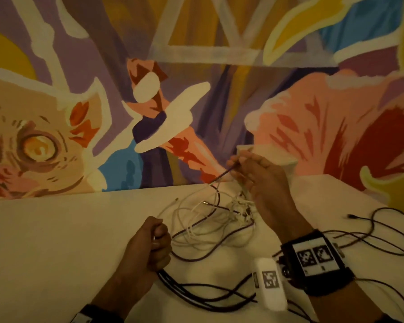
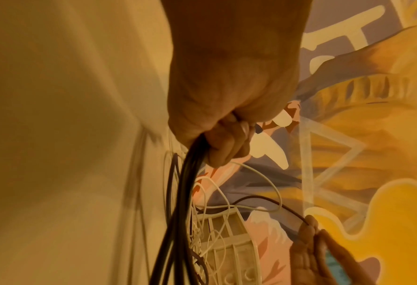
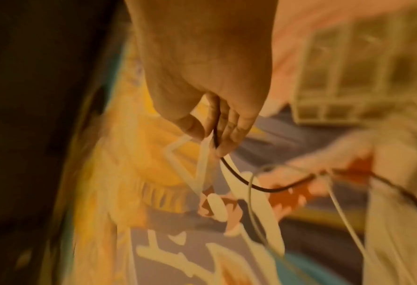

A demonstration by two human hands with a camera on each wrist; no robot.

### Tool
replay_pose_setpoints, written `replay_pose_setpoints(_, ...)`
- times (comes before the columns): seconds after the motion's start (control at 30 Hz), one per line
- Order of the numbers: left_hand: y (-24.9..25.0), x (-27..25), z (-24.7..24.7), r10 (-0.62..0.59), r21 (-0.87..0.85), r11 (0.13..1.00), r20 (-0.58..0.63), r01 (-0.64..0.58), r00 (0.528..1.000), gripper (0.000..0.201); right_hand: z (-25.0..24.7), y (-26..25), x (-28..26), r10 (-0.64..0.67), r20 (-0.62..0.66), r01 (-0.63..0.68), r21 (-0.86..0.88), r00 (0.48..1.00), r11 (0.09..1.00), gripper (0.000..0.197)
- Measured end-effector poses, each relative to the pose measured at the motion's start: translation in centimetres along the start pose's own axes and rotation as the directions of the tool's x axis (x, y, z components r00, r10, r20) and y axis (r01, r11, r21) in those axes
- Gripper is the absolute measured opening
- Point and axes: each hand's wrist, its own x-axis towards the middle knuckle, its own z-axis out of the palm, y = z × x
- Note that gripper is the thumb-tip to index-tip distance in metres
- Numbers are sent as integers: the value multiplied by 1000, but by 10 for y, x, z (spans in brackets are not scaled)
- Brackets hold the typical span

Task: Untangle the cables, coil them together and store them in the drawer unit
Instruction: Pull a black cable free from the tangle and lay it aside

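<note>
Black cables point(image 1: 196, 297) trail right across the white table point(image 1: 56, 241) from the clenched left hand point(image 1: 149, 243). White cables point(image 1: 196, 220) tangle beside it. Raised right hand point(image 1: 259, 176) pinches one black cable end point(image 1: 222, 174), slanting down-left; drawer unit point(image 1: 287, 159) behind.

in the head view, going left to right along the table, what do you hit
left hand gripping dark cables → white cable tangle → right hand pinching a dark cable → loose dark cable at far right

Left hand point(image 1: 151, 243) fisted low at 7 o'clock, knuckles up; right hand point(image 1: 259, 176) raised toward 1 o'clock, fingertips point(image 3: 223, 142) pinched together, wrist banded.
</note>
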Motion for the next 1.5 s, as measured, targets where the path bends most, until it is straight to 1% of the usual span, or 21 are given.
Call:
replay_pose_setpoints(0.07,3,-3,7,9,-14,1000,12,-9,1000,40,-6,22,-15,157,68,-162,77,985,984,26)
replay_pose_setpoints(0.1,5,-4,10,17,-18,1000,15,-16,1000,42,-8,33,-20,209,107,-219,95,972,971,28)
replay_pose_setpoints(0.2,14,3,17,46,-30,999,45,-45,998,48,-6,54,-31,289,198,-302,36,936,953,31)
replay_pose_setpoints(0.27,21,13,18,80,-44,996,49,-78,996,48,-1,61,-36,300,247,-301,-33,921,953,29)
replay_pose_setpoints(0.4,23,31,13,156,2,988,-11,-156,988,38,5,69,-49,308,309,-253,-207,900,945,23)
replay_pose_setpoints(0.5,9,35,7,141,29,990,-5,-141,990,38,8,71,-54,316,370,-217,-284,874,934,22)
replay_pose_setpoints(0.6,2,34,3,153,49,987,51,-155,987,42,12,71,-60,342,415,-189,-368,843,910,23)
replay_pose_setpoints(0.67,1,32,5,158,113,980,72,-166,985,51,13,73,-63,365,418,-198,-391,832,899,24)
replay_pose_setpoints(0.73,1,31,8,162,182,968,88,-175,983,58,13,75,-64,368,413,-208,-382,833,901,25)
replay_pose_setpoints(0.8,1,28,12,181,223,954,94,-198,979,56,12,77,-64,360,394,-223,-351,846,909,23)
replay_pose_setpoints(0.9,1,23,17,239,314,919,43,-240,970,47,12,76,-63,360,364,-243,-329,859,912,22)
replay_pose_setpoints(0.97,0,24,16,284,299,914,10,-274,959,47,13,78,-63,361,360,-232,-354,860,906,23)
replay_pose_setpoints(1.03,1,25,15,325,240,919,-17,-311,946,48,15,79,-63,383,366,-221,-412,848,884,23)
replay_pose_setpoints(1.17,4,26,15,374,133,920,-5,-370,928,47,15,83,-66,476,391,-243,-513,788,823,18)
replay_pose_setpoints(1.2,5,26,15,383,118,917,-1,-380,924,47,15,84,-66,483,395,-229,-538,782,811,16)
replay_pose_setpoints(1.23,5,26,15,389,102,916,3,-388,921,47,13,85,-66,470,396,-194,-565,789,802,14)
replay_pose_setpoints(1.3,7,26,15,402,62,914,19,-402,916,45,10,84,-62,404,365,-103,-623,839,775,8)
replay_pose_setpoints(1.37,11,25,13,422,21,906,33,-423,906,45,6,83,-56,333,337,-40,-648,881,761,7)
replay_pose_setpoints(1.43,17,25,10,448,-5,894,26,-448,894,44,-1,84,-51,303,328,8,-689,895,725,6)
replay_pose_setpoints(1.5,24,23,8,467,-27,884,7,-466,884,42,-7,88,-48,323,328,41,-755,888,655,9)
